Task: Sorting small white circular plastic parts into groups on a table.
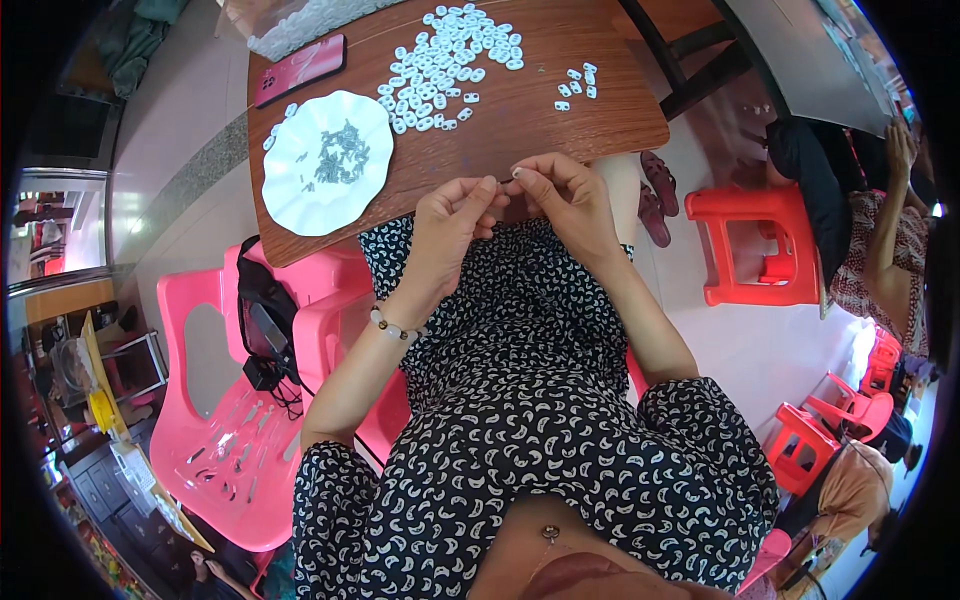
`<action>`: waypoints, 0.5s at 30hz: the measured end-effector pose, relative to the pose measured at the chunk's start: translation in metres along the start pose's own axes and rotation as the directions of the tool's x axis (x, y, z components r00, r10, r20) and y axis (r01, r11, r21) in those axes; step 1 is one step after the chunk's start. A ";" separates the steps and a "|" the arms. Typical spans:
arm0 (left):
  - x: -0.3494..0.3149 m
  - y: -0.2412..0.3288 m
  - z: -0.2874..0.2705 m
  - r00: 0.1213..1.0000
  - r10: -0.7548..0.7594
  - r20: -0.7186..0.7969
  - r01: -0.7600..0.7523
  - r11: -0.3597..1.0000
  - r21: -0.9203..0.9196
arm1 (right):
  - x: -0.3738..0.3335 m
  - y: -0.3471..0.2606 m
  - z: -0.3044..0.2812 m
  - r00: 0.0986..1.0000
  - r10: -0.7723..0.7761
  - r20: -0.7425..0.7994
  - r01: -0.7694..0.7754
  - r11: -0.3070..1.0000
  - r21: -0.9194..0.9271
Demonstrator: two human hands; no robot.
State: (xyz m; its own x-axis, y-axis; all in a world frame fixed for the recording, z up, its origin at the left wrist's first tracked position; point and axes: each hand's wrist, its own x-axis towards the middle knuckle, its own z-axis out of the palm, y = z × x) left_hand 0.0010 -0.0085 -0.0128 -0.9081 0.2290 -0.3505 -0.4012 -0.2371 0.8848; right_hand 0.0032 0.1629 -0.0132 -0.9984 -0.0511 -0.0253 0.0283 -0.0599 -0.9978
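Note:
My two hands meet just past the near edge of the brown wooden table [530, 120]. Between the thumb and fingertips of my right hand [572, 205] is a small white oval plastic piece [517, 173]. My left hand [450, 225] pinches something tiny and dark against it, too small to make out. A heap of similar white oval pieces [440, 70], each with two dark spots, spreads over the far part of the table. Several more white pieces [576, 88] lie apart to the right. A white scalloped plate [285, 205] on the left holds many small grey metal parts [342, 155].
A pink phone [300, 70] lies behind the plate, near a clear plastic bag [310, 28] of white pieces. Pink chairs [185, 430] stand to my left, one with a black bag [266, 300]. A red stool [755, 245] and another person [885, 240] are to the right.

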 end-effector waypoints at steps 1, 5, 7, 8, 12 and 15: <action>0.000 0.000 0.001 1.000 -0.003 -0.005 0.003 1.000 -0.014 | -0.001 -0.001 0.000 1.000 -0.003 0.019 0.002 1.000 0.027; 0.001 -0.002 0.002 1.000 0.006 -0.006 -0.007 0.999 -0.045 | -0.002 0.008 0.000 0.981 -0.191 0.030 0.194 0.976 -0.101; 0.002 -0.005 0.002 1.000 0.002 0.004 -0.001 0.994 -0.112 | -0.005 0.006 0.001 0.986 -0.164 0.027 0.166 0.982 -0.094; 0.002 -0.005 0.003 1.000 0.001 0.003 0.000 0.994 -0.113 | -0.005 0.004 0.002 0.990 -0.139 0.021 0.140 0.986 -0.086; 0.001 -0.005 0.007 1.000 0.002 0.022 0.004 0.970 -0.243 | -0.007 0.001 0.005 0.952 -0.306 0.013 0.294 0.902 -0.317; 0.001 -0.006 0.007 0.999 0.019 0.032 -0.013 0.979 -0.202 | -0.012 -0.010 0.006 0.958 -0.287 -0.023 0.250 0.869 -0.426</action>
State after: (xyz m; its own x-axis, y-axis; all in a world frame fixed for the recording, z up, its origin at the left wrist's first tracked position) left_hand 0.0033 -0.0002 -0.0161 -0.9115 0.2541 -0.3234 -0.4056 -0.4255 0.8090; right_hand 0.0155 0.1583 -0.0025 -0.9654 -0.0091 0.2607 -0.2464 0.3600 -0.8998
